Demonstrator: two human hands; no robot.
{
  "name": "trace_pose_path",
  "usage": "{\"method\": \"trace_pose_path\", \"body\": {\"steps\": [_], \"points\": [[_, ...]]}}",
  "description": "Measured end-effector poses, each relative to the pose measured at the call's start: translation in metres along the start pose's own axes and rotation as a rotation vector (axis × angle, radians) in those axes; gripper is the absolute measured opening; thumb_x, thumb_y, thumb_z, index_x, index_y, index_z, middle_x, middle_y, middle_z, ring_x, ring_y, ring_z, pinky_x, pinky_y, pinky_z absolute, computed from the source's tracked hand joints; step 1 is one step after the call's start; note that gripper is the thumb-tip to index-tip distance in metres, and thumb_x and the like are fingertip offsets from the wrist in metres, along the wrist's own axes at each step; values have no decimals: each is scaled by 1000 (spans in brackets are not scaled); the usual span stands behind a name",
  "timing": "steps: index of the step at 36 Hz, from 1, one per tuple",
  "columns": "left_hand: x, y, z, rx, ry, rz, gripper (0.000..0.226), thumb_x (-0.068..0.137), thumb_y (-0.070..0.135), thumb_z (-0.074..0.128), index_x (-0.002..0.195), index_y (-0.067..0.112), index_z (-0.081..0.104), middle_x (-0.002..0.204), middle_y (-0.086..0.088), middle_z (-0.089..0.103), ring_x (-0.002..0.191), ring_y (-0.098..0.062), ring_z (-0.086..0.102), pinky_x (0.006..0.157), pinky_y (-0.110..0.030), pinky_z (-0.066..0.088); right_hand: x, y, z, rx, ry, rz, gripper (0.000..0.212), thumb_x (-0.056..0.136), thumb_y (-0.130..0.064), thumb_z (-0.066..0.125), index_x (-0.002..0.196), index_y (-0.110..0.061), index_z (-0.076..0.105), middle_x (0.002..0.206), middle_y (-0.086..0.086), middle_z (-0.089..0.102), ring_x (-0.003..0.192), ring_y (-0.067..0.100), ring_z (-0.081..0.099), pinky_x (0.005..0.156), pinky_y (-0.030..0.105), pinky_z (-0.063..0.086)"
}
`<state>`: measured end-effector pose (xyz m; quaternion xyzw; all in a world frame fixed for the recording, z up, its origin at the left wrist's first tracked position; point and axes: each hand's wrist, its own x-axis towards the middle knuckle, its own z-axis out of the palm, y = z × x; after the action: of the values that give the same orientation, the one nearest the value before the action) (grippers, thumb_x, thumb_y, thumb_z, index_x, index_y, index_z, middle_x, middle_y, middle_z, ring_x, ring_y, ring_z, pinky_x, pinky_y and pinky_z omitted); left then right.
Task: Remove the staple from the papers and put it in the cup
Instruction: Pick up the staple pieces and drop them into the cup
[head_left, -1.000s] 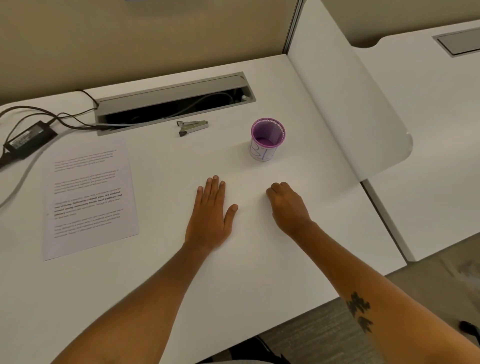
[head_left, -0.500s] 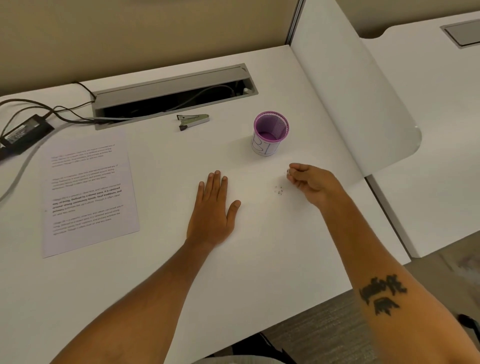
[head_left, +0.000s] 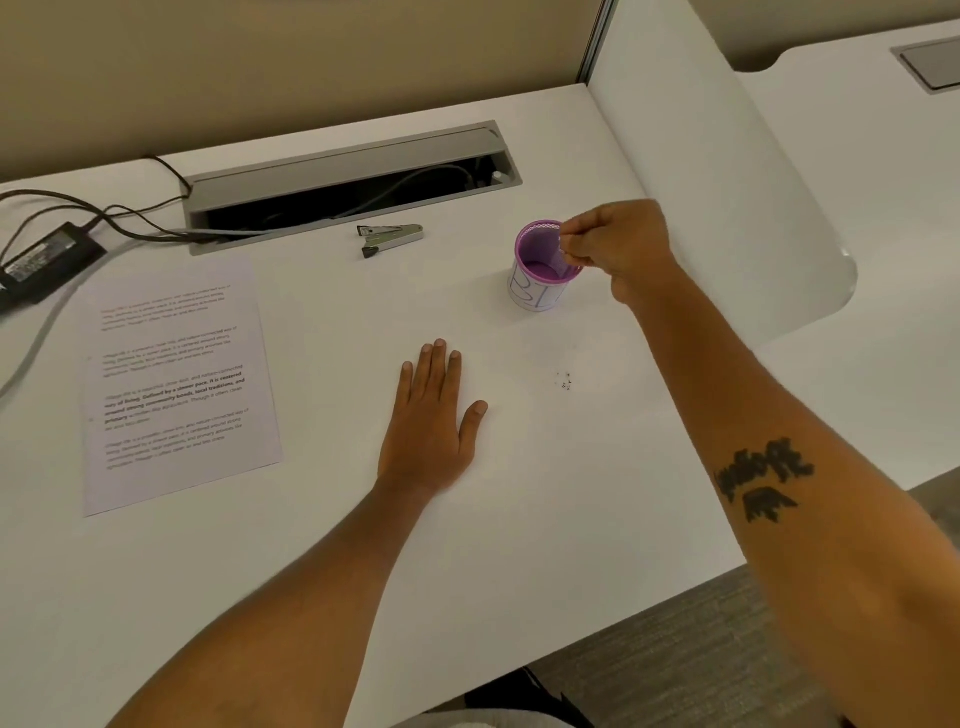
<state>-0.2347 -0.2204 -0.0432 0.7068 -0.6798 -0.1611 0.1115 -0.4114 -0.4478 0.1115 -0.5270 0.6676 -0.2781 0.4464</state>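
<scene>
A purple mesh cup (head_left: 537, 260) with a white paper label stands on the white desk. My right hand (head_left: 618, 244) hovers at the cup's right rim, thumb and fingertips pinched over the opening on something too small to make out, likely the staple. My left hand (head_left: 434, 415) lies flat on the desk, palm down, fingers together, holding nothing. The printed papers (head_left: 176, 384) lie to the left. A metal staple remover (head_left: 389, 239) sits behind them, near the cable slot.
A few tiny dark specks (head_left: 565, 382) lie on the desk between my hands. An open cable tray (head_left: 353, 187) runs along the back. A black power adapter (head_left: 41, 260) with cords sits far left. A white divider panel (head_left: 727, 182) rises on the right.
My right hand has lifted off the desk with its fingers pinched and moved up and away to the cup's rim. The specks it covered now show. My left hand stayed put.
</scene>
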Motion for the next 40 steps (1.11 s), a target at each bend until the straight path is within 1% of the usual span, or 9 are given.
{"method": "trace_pose_path", "body": {"steps": [4,7,13,15,20,28,33,36,40], "points": [[1,0,1,8,0,-2,75,111,56,18,170,10,9,180,-12,1,167,-25,-5,136,-50,7,8,-6,10,-315,31,-118,16,74,-5,90,86,-13,84,88,1,78,88,18,75,81,35,66],[1,0,1,3,4,-4,74,111,55,19,170,11,9,180,-11,0,167,-24,-5,136,-50,6,11,-8,14,-471,42,-211,16,78,-2,84,90,-12,85,94,3,79,91,18,73,84,36,65],[0,1,0,6,-4,-7,75,111,56,18,170,12,8,180,-11,-1,167,-24,-6,136,-50,6,13,-8,13,-616,29,-312,18,76,1,80,86,-14,84,91,3,80,87,19,74,83,35,64],[1,0,1,13,-6,-7,74,111,56,19,170,12,8,180,-11,-1,167,-24,-6,136,-50,6,12,-8,13,-603,32,-314,16,76,0,82,85,-14,82,91,3,79,87,19,74,84,36,65],[2,0,1,26,-13,-10,74,112,56,17,170,12,6,180,-10,-2,167,-24,-7,136,-50,5,8,-9,12,-600,-36,-302,19,83,-7,84,101,-12,82,108,6,77,104,23,70,94,36,61],[2,1,1,30,-10,-9,74,112,56,18,170,12,8,180,-10,-1,167,-24,-6,136,-50,5,-4,7,-7,-292,18,-335,17,81,-5,79,93,-16,84,88,-4,79,82,13,74,80,26,63],[2,0,1,26,-5,-11,74,111,56,19,170,12,9,180,-11,-1,167,-25,-5,136,-51,6,-18,49,-22,-55,179,-273,18,83,-5,74,93,-17,83,78,-4,77,68,8,72,73,22,60],[1,0,1,22,-1,-10,74,112,56,20,170,12,8,180,-11,0,167,-25,-5,136,-51,7,-22,95,-19,-152,202,-236,22,86,-6,67,94,-20,82,86,-3,79,76,13,73,80,31,62],[2,1,1,33,-8,-15,75,111,57,17,170,13,8,180,-10,0,167,-25,-5,136,-50,7,-29,152,-9,-542,50,-363,46,87,12,53,122,-8,75,122,13,69,113,33,63,98,36,51]]}}
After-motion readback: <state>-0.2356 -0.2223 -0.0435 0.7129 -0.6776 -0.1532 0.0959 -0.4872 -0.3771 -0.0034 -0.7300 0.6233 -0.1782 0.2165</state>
